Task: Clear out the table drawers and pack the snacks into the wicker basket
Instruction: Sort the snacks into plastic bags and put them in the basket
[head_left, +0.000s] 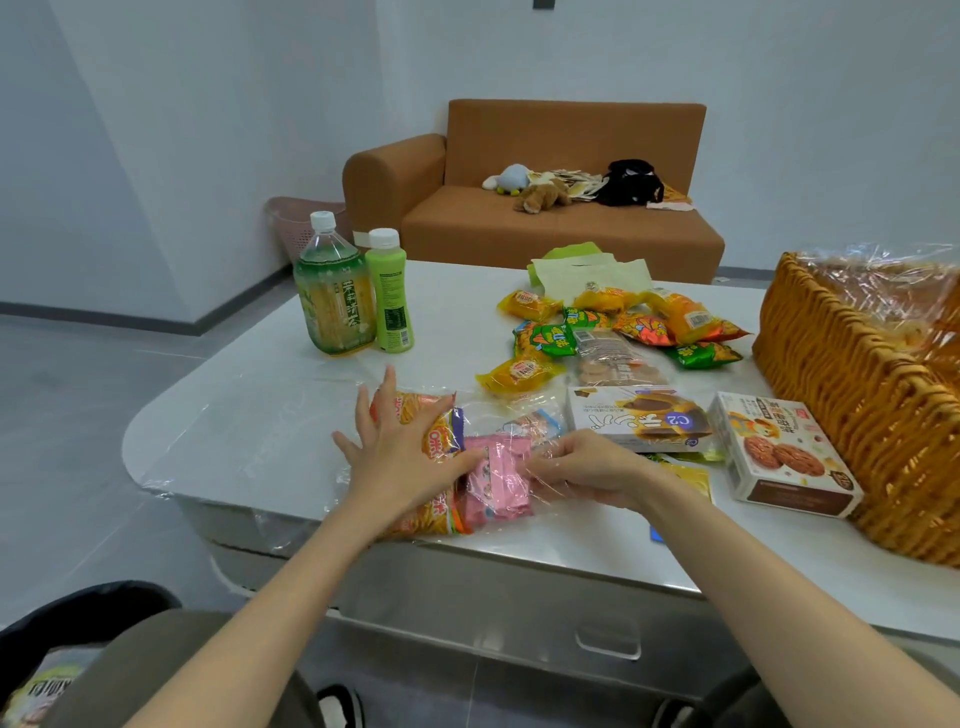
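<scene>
Left hand (395, 447) pressed flat, fingers spread, on an orange snack bag (431, 457) near the table's (249, 415) front edge, long axis running near to far. Right hand (587, 467) pinching clear plastic wrap (524, 415) over a pink packet (496, 486) lying alongside. Wicker basket (857, 395) at far right.
</scene>
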